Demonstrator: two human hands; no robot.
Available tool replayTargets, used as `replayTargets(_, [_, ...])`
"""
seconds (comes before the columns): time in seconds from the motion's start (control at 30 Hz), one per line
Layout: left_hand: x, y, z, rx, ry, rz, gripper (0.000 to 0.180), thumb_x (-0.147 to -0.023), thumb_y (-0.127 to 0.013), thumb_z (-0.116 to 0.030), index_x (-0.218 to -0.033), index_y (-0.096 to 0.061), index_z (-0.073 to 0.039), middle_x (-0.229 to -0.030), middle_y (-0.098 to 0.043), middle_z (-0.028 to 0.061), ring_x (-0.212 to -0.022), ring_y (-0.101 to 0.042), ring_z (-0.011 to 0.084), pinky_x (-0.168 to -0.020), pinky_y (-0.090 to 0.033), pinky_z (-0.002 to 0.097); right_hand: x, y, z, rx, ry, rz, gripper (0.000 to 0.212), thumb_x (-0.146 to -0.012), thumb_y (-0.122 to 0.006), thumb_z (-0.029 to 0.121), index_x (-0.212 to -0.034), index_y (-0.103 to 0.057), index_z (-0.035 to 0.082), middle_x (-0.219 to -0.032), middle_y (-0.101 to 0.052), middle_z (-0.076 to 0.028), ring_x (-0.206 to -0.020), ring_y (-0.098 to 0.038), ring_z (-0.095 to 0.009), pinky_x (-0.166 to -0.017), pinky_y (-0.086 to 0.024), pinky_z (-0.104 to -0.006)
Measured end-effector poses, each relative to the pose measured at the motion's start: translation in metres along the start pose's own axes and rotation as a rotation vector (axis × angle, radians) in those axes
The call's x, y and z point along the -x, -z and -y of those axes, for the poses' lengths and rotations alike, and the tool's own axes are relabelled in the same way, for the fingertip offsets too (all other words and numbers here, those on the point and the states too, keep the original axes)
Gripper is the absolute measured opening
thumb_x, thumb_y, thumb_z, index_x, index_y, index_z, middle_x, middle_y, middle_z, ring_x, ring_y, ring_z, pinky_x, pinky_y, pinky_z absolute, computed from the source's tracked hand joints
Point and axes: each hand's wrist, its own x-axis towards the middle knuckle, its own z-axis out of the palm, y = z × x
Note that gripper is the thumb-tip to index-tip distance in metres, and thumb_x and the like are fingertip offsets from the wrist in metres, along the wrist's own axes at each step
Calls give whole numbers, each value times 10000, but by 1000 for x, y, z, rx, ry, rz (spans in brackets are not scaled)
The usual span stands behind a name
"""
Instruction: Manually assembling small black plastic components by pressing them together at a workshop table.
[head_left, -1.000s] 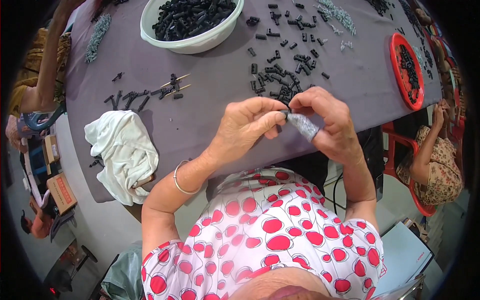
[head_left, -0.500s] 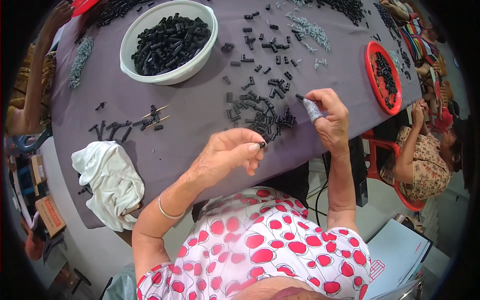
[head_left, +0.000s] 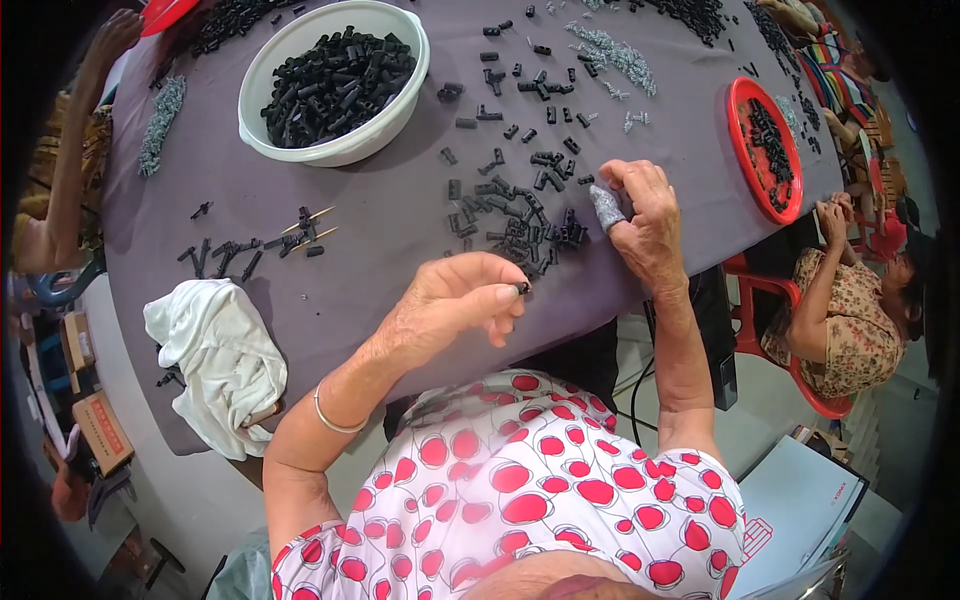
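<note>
Head view: shows red-lettered flat white case (head_left: 800, 515), four o'clock. Pinches small black plastic tube (head_left: 523, 288) in left hand (head_left: 440, 312) near centre, end toward three o'clock, long axis mostly hidden; parts right hand's (head_left: 648, 222) fingers, two o'clock.

The left hand (head_left: 455, 303) hides most of a small black piece (head_left: 522, 288). A white cloth (head_left: 220, 360) partly covers dark parts (head_left: 170, 377), and the upper edge cuts off a red container (head_left: 164, 13).
</note>
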Motion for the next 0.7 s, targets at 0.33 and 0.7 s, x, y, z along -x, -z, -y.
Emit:
replayTargets(0.33, [0,1,3,-21,-10,4,214,-904,-611,-157,-1039,-609,8,-852,-627,71,-722,-597,111,-637,-528,273,-14,-2,-12,-193,108,94,241,-703,-600,20,-934,-634,81,-893,-582,-58,-883,-545,-268,-743,-419,-372])
replayTargets(0.7, [1,0,4,64,-139,-17,175,-921,-582,-107,-1027,-596,32,-866,-631,100,-692,-608,130,-577,-533,261,11,14,34,-991,-302,278,205,-788,-606,-97,-979,-598,-22,-905,-597,5,-854,-558,-62,-768,-434,-198])
